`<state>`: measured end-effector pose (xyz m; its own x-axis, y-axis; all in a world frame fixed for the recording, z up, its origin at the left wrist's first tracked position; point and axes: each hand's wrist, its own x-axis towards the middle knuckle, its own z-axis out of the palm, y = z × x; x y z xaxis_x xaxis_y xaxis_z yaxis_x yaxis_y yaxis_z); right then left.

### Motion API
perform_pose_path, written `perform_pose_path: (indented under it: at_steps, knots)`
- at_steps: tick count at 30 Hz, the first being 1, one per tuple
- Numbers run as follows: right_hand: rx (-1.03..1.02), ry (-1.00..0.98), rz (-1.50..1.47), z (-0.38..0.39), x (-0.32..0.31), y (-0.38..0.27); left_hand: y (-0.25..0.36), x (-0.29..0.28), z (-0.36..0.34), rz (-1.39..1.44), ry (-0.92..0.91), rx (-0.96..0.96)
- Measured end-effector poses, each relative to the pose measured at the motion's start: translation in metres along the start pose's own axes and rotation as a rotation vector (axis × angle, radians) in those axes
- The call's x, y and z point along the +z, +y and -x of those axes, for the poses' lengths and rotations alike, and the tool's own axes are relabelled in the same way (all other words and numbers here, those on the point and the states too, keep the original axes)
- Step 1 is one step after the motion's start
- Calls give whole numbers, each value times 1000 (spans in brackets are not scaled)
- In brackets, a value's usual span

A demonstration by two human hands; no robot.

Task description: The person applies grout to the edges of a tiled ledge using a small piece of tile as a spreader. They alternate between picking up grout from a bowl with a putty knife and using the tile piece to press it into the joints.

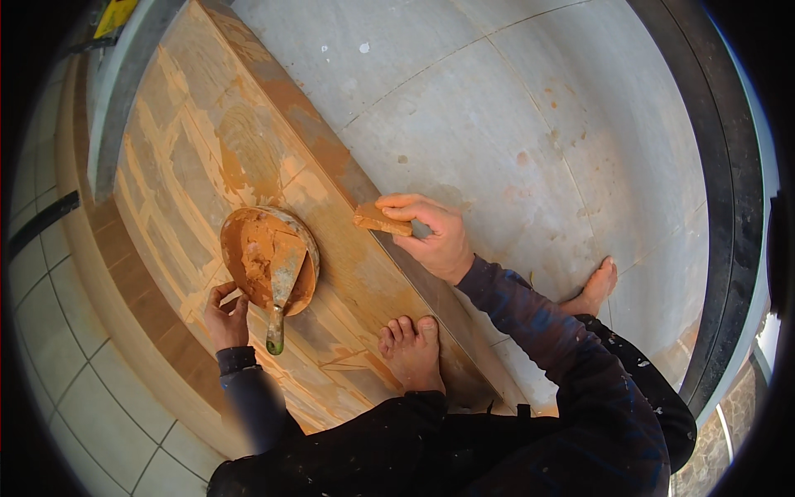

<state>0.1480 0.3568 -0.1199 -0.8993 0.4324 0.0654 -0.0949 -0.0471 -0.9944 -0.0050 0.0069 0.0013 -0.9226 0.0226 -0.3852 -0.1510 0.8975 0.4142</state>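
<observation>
My right hand (437, 236) grips a sponge (383, 219), a small block coated in orange-brown paste. The sponge is at the long edge of the tiled step (323, 166), whose top is smeared with the same paste. To the left, a round bowl (308, 234) contains thick orange grout (252, 244). A putty knife (286, 269) rests in the bowl, its green-tipped handle sticking out over the near rim. My left hand (225, 319) is at the bowl's near left rim, with fingers and thumb closed on it; the fingertips are partly hidden.
My one bare foot (414, 352) stands on the step, the other (598, 286) on the lower grey tiled floor (497, 108). A dark curved border (704, 190) bounds the right side. Pale floor tiles (91, 398) lie at left, and a yellow object (114, 16) sits far left.
</observation>
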Motion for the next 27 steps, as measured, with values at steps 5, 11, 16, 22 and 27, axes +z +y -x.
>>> perform_pose_path:
  at_steps: [5,11,16,22,27]
  knots:
    - [-97,-158,39,45,-21,31,0,1,-2,31,-21,-30]
    - [66,-229,26,26,-27,-3,-11,-9,-2,24,-35,-35]
    - [-421,-445,445,-64,-4,-15,-2,1,-2,66,-46,-19]
    - [-401,-781,636,-3,-29,-59,-4,-5,-3,51,-28,-39]
    - [14,-598,316,10,-39,-46,-4,-8,-1,9,-27,-69]
